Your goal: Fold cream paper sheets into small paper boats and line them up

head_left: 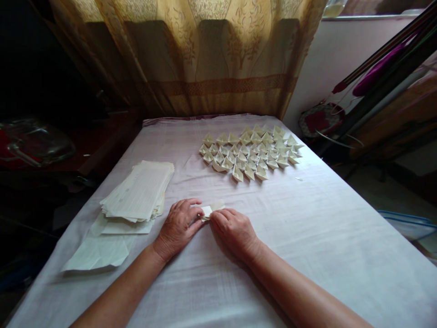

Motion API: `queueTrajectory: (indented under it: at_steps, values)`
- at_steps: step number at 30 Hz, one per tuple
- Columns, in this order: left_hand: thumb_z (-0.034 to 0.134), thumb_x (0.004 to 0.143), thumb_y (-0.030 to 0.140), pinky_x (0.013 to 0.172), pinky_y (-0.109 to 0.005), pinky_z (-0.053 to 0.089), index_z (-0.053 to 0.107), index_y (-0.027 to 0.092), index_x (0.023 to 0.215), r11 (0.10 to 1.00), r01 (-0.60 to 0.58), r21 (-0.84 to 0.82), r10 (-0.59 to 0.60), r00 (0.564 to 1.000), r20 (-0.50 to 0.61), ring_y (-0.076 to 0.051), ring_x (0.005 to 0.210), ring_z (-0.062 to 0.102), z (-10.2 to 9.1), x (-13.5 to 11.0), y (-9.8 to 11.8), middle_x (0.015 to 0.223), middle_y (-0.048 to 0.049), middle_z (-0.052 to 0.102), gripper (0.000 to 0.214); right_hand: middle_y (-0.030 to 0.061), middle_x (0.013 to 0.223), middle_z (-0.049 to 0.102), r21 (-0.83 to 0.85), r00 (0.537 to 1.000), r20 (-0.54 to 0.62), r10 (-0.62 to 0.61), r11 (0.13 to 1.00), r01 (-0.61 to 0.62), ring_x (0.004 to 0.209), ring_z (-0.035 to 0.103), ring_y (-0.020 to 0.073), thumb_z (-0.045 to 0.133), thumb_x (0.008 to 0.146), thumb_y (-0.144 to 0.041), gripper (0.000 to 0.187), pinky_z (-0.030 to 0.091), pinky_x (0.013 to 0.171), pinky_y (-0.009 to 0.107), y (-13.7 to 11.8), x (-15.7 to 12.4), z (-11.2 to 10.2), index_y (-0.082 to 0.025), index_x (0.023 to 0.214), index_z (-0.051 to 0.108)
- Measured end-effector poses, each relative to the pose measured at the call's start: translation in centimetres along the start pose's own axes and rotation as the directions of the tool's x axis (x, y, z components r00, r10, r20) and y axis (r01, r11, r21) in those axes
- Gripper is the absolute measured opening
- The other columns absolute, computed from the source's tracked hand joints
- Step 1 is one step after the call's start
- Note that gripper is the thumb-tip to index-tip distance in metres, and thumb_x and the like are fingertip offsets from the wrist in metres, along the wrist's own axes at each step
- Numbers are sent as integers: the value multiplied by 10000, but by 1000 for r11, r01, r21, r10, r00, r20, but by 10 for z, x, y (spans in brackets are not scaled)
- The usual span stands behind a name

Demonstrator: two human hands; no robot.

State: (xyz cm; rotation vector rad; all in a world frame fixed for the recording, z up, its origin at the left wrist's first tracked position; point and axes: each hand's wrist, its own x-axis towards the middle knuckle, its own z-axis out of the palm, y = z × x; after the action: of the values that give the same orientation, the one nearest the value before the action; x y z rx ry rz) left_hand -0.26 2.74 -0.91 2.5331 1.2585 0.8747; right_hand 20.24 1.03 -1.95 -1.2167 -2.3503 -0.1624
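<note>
On the bedsheet (303, 246), the right hand (235, 230) pinches the folded paper (206, 211) with bunched fingers; the left hand (179, 225) curls half-open at its left edge, grip unclear. Creasing seems underway, the next move calling for steady pressure. Boat-like paper shapes (241, 157) stand beyond.

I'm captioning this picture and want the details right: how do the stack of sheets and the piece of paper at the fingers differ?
The stack of sheets is far larger, while the piece of paper is small and folded. The stack lies flat and unevenly piled, untouched; the piece sits between the left hand and the right hand, whose fingers grip it. Both are pale paper.
</note>
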Motion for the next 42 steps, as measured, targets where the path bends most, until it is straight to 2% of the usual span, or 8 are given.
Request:
queueTrajectory:
  at_steps: [3, 12, 16, 20, 30, 35, 39, 42]
  values:
    - [663, 872, 232, 927, -413, 484, 646, 230, 862, 999, 33, -19, -33, 999, 9, -231, 1074, 619, 2, 5, 1, 1132, -58, 673, 20, 22, 810, 704, 8, 1000, 0, -3, 1000, 3, 738, 616, 150, 579, 917, -114, 115, 424, 691, 250, -1, 0, -1, -187, 841, 626]
    - [643, 861, 230, 970, -445, 452, 681, 231, 800, 993, 117, 25, -118, 991, 63, -244, 1130, 576, 6, 4, -1, 1172, -58, 672, 72, 39, 861, 691, 22, 998, 50, -25, 999, 24, 799, 604, 159, 587, 925, -136, 99, 446, 739, 258, -6, 0, -4, -181, 851, 634]
    - [645, 821, 202, 998, -482, 439, 670, 235, 770, 984, 167, 59, -171, 983, 70, -265, 1181, 546, 9, 6, 1, 1207, -59, 656, 66, 28, 889, 692, 21, 992, 101, -75, 997, 74, 810, 598, 166, 595, 941, -173, 64, 451, 730, 263, -5, -1, -9, -200, 972, 644]
    - [661, 783, 176, 1015, -506, 425, 647, 234, 774, 974, 212, 76, -219, 972, 91, -281, 1215, 527, 10, 7, 4, 1247, -63, 635, 61, 33, 953, 692, 23, 987, 123, -99, 995, 97, 846, 596, 173, 626, 932, -205, 153, 456, 731, 266, -5, -2, -12, -215, 1084, 646]
    - [658, 734, 110, 1005, -500, 418, 617, 238, 788, 952, 304, 48, -307, 946, 104, -276, 1212, 530, 12, 10, 5, 1251, -55, 635, 145, 29, 923, 659, -22, 978, 185, -95, 995, 101, 821, 564, 190, 665, 894, -188, 59, 441, 662, 293, -9, 1, -13, -208, 946, 647]
    - [627, 717, 86, 1021, -475, 402, 614, 236, 771, 927, 372, 41, -375, 919, 123, -264, 1208, 536, 10, 15, 10, 1233, -44, 647, 160, 22, 889, 641, -34, 977, 196, -82, 995, 91, 800, 554, 198, 687, 872, -187, 88, 428, 651, 304, -11, 2, -15, -214, 930, 627]
    - [585, 717, 65, 1030, -452, 392, 618, 238, 761, 913, 405, 53, -408, 903, 134, -248, 1200, 540, 8, 17, 12, 1226, -23, 646, 181, 21, 876, 633, -40, 977, 193, -89, 994, 98, 792, 549, 202, 693, 869, -196, 102, 422, 643, 313, -12, 3, -15, -225, 938, 622]
    - [583, 727, 73, 1031, -456, 388, 615, 239, 767, 919, 392, 44, -394, 908, 140, -253, 1211, 535, 8, 16, 13, 1242, -23, 640, 173, 25, 874, 637, -37, 982, 165, -89, 995, 96, 797, 547, 198, 682, 875, -196, 78, 420, 654, 311, -11, 3, -13, -223, 919, 624]
